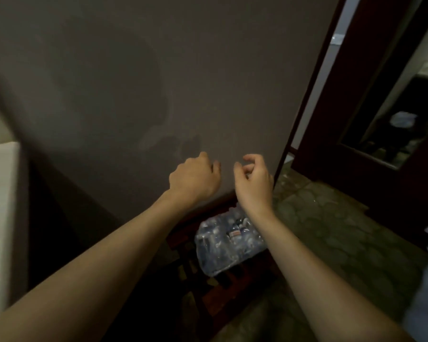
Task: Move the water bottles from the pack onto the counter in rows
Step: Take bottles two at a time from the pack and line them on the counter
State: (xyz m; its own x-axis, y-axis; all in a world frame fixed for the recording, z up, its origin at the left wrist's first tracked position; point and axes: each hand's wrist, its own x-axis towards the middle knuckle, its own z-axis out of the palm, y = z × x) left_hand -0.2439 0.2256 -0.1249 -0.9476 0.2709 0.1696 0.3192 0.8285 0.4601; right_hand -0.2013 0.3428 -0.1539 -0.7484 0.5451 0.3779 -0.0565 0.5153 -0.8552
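A shrink-wrapped pack of water bottles (pixel 229 239) lies low on a dark red stand, partly behind my right forearm. Both arms reach forward above it, in front of a plain grey wall. My left hand (pixel 194 177) is held with its back up and fingers curled under, holding nothing. My right hand (pixel 253 177) hangs beside it, fingers loosely bent and apart, empty. Neither hand touches the pack. No counter surface with bottles shows in this view.
A grey wall (pixel 146 82) fills the upper left. A white block (pixel 0 218) stands at the left edge. A dark wooden door frame (pixel 307 95) and a mirror or glass panel (pixel 393 124) are at the right. Patterned floor (pixel 331 230) lies beyond the pack.
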